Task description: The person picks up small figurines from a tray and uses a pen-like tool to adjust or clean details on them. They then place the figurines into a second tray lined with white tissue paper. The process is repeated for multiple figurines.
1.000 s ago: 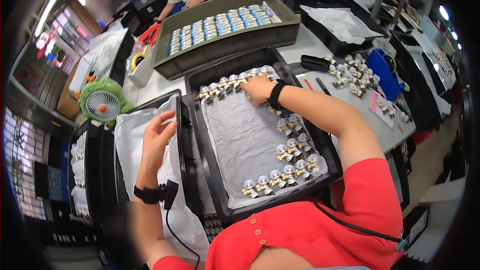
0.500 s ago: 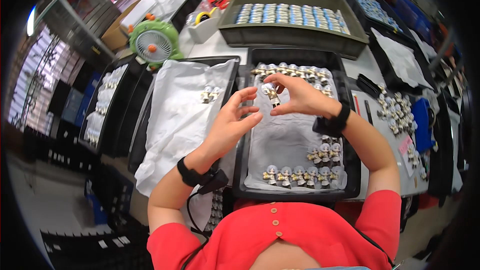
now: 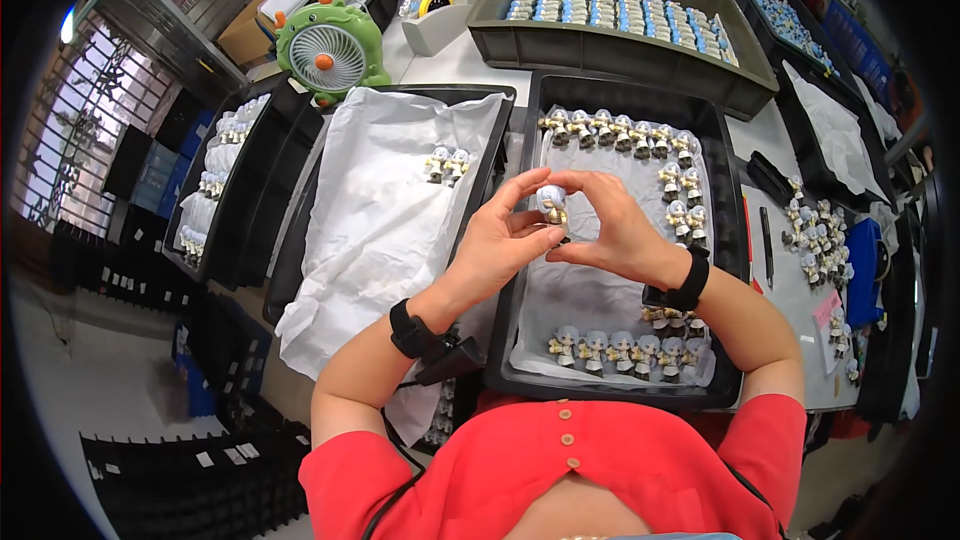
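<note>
A small figurine [image 3: 551, 202] with pale hair, a white-and-gold outfit and a dark base is held up over the right-hand black tray [image 3: 728, 240]. My left hand [image 3: 505, 240] closes on it from the left, fingers curled and thumb near its lower part. My right hand [image 3: 625, 230] arches around it from the right, index fingertip by its head and thumb by its base. The fingers partly cover it. Below, the tray's white liner carries similar figurines in a top row [image 3: 620, 132], down the right side and in a bottom row [image 3: 620, 350].
Left of it, another black tray [image 3: 495, 130] lined with crumpled white paper holds two figurines [image 3: 447, 165]. Behind stand a green fan [image 3: 330, 50] and a large olive bin [image 3: 620, 55] of blue-and-white pieces. A loose figurine pile [image 3: 820, 240] and a dark pen [image 3: 766, 245] lie at right.
My left hand has come in from the left and closed on the figurine, which my right hand held alone before. The whole view has shifted slightly.
</note>
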A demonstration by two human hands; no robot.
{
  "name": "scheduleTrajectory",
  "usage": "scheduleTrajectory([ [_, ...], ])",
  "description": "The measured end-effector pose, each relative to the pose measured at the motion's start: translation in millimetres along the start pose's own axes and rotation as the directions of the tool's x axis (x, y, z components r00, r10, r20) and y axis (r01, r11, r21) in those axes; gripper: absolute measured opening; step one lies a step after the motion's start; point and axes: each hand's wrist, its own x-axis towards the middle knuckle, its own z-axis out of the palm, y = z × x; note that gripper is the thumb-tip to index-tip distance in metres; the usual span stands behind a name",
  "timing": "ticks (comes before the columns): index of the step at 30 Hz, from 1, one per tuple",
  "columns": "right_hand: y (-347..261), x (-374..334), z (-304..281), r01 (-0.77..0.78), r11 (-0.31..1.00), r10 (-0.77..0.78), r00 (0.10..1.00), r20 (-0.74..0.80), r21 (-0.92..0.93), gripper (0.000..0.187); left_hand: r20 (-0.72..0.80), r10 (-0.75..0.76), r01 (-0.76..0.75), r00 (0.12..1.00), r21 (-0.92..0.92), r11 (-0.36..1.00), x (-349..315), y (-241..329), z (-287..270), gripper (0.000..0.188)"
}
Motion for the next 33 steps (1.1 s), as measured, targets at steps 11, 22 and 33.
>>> scheduleTrajectory([
  [11,-3.2,-0.7,-2.3,-0.072,0.994,0.068,0.997,0.044,0.082,0.072,-0.021,-0.017,0.014,1.0,-0.127,0.992,1.5,-9.7,2.2,0.055],
  [22,-1.8,-1.9,-1.1,-0.111,0.98,0.109,0.994,0.022,0.162,0.073,0.026,-0.112,0.115,0.993,-0.332,0.936,2.1,-2.6,-0.4,0.053],
  [33,-7.0,-3.6,-4.2,-0.177,0.954,0.171,0.984,0.048,0.242,0.068,0.106,-0.099,0.135,0.989,-0.433,0.891,3.2,-3.8,-2.3,0.048],
])
